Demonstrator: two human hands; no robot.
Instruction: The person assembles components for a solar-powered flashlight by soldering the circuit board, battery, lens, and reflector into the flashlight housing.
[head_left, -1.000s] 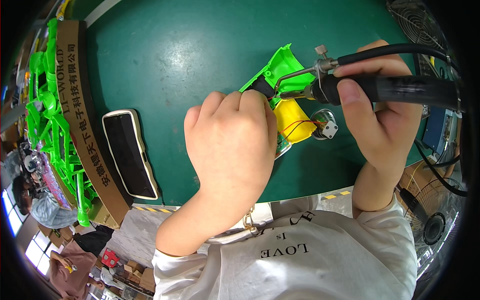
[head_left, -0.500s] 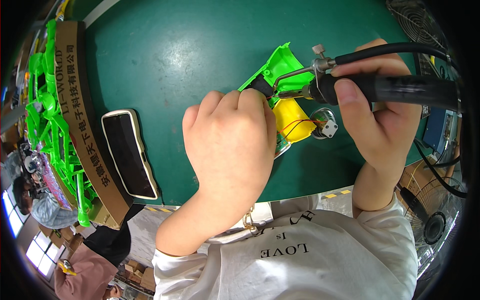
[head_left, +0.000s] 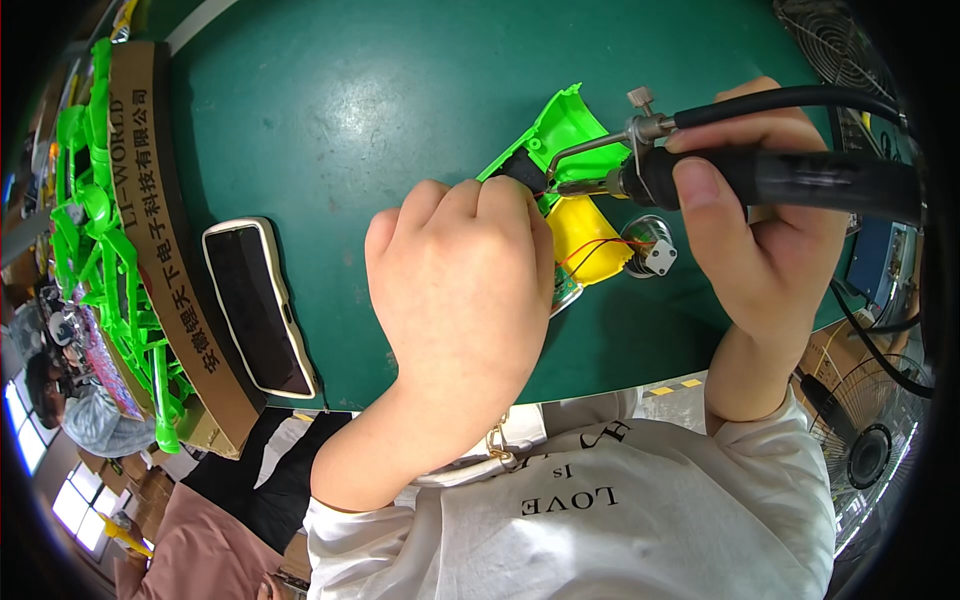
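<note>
My right hand (head_left: 775, 235) grips a black-handled soldering iron (head_left: 835, 182) with a thin bent metal solder-feed tube (head_left: 585, 147) clamped to it. Its tip points left into an open bright green plastic housing (head_left: 572, 130). Close to that tip, my left hand (head_left: 455, 285) is closed with the knuckles up; its fingertips are hidden, and I cannot make out what they hold. A black block (head_left: 522, 170) sits in the housing. Below lies a yellow plastic part (head_left: 588, 240), crossed by red and black wires running to a silver round lamp piece with a white plate (head_left: 658, 258).
On the left, a phone in a pale case (head_left: 258, 305) lies on the green table (head_left: 330, 130). Beyond it stands a cardboard box (head_left: 165, 200) heaped with green plastic parts (head_left: 105, 240). A fan (head_left: 868, 455) stands at lower right, and a person in pink (head_left: 215, 540) is at lower left.
Both my hands and the iron stay almost in place, the right shifting very slightly to the right. The person in pink at lower left has moved right and nearer.
</note>
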